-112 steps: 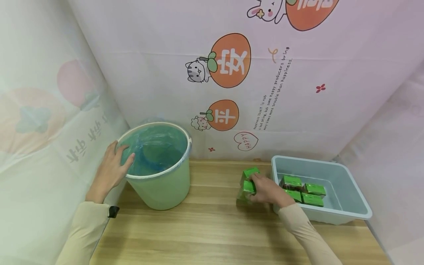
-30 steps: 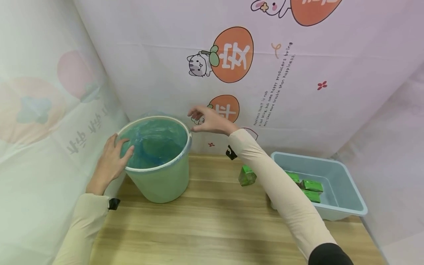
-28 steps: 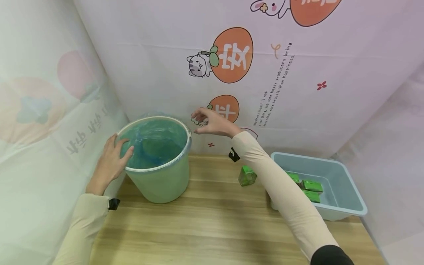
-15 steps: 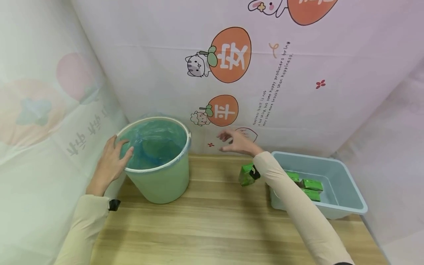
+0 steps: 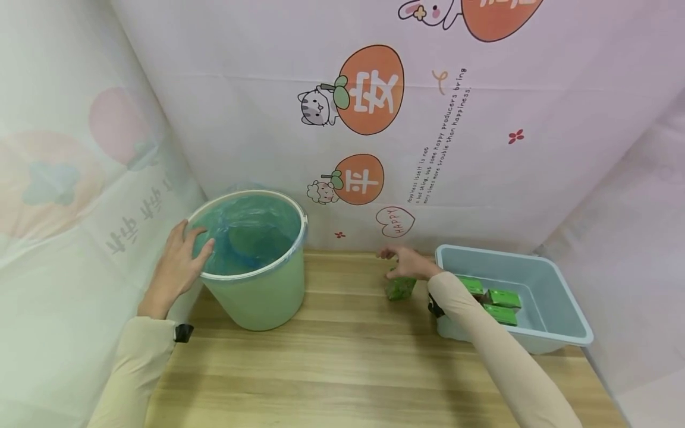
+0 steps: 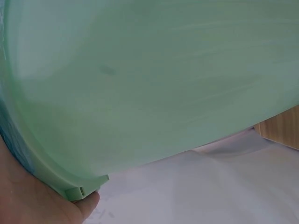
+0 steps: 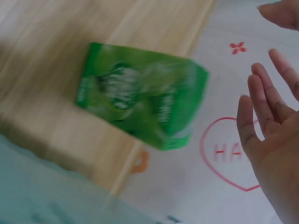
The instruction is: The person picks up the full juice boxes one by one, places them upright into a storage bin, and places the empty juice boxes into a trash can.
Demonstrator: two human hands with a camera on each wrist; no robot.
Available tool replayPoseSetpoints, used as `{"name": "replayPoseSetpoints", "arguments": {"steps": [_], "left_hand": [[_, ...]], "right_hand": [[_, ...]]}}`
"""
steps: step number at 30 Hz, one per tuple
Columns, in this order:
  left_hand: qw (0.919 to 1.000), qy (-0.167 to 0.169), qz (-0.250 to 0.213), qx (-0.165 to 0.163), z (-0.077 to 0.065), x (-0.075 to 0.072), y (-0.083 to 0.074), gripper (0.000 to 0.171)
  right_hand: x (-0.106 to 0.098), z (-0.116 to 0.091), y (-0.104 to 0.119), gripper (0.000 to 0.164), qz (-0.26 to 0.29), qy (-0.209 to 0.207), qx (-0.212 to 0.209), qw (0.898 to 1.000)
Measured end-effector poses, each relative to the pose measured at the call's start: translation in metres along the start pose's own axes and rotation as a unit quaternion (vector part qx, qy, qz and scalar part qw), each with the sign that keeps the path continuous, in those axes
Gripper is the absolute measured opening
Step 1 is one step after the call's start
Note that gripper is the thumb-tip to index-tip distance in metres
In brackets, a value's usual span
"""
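At the left in the head view, my left hand (image 5: pixel 173 261) holds the rim of a pale green bucket (image 5: pixel 262 303) lined with a thin bluish plastic bag (image 5: pixel 230 246). The left wrist view shows the bucket's outer wall (image 6: pixel 154 93), with part of the hand (image 6: pixel 37 200) against the rim. My right hand (image 5: pixel 411 263) hovers over a small green printed box (image 5: pixel 401 289) standing on the table, partly hidden by the hand. In the right wrist view the box (image 7: pixel 140 93) is blurred; the right hand (image 7: pixel 275 130) has its fingers spread, apart from it.
A light blue plastic tub (image 5: pixel 556 291) stands at the right, with several green boxes (image 5: pixel 503 299) inside; the right forearm hides part of it. The wooden table (image 5: pixel 321 368) meets a white printed cloth wall (image 5: pixel 460 172) behind; another cloth wall (image 5: pixel 96 238) borders the left.
My right hand held a green box earlier, then was empty beside the bucket. Since then it has moved right and down to the remaining box. The left hand has stayed on the rim.
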State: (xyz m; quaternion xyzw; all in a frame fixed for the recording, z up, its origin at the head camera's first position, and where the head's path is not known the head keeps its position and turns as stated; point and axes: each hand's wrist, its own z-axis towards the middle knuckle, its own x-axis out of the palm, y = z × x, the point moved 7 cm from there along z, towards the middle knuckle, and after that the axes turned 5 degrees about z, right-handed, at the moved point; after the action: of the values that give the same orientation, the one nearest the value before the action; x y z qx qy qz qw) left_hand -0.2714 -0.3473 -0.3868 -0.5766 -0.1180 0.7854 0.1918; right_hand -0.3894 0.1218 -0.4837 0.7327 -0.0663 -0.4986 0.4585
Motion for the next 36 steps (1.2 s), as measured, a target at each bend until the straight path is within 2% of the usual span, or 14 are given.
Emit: {"name": "replayPoseSetpoints", "arguments": {"steps": [7, 13, 16, 26, 36], "left_hand": [[1.0000, 0.002, -0.001, -0.002, -0.001, 0.001, 0.000, 0.066], [1.0000, 0.002, -0.004, -0.003, -0.002, 0.002, 0.001, 0.066], [1.0000, 0.000, -0.005, -0.002, -0.002, 0.003, 0.002, 0.065], [1.0000, -0.005, -0.004, 0.001, -0.001, 0.002, 0.001, 0.066], [1.0000, -0.001, -0.002, -0.001, 0.000, 0.001, 0.001, 0.066]], "right_hand": [[0.006, -0.005, -0.028, 0.055, -0.048, -0.003, 0.008, 0.999], [0.009, -0.006, -0.042, 0.059, -0.093, -0.009, 0.031, 0.995], [0.010, -0.006, -0.046, 0.058, -0.105, -0.007, 0.042, 0.994], [0.012, -0.007, -0.051, 0.053, -0.161, -0.022, 0.035, 0.986], [0.014, -0.006, -0.052, 0.050, -0.163, -0.018, 0.045, 0.985]]}}
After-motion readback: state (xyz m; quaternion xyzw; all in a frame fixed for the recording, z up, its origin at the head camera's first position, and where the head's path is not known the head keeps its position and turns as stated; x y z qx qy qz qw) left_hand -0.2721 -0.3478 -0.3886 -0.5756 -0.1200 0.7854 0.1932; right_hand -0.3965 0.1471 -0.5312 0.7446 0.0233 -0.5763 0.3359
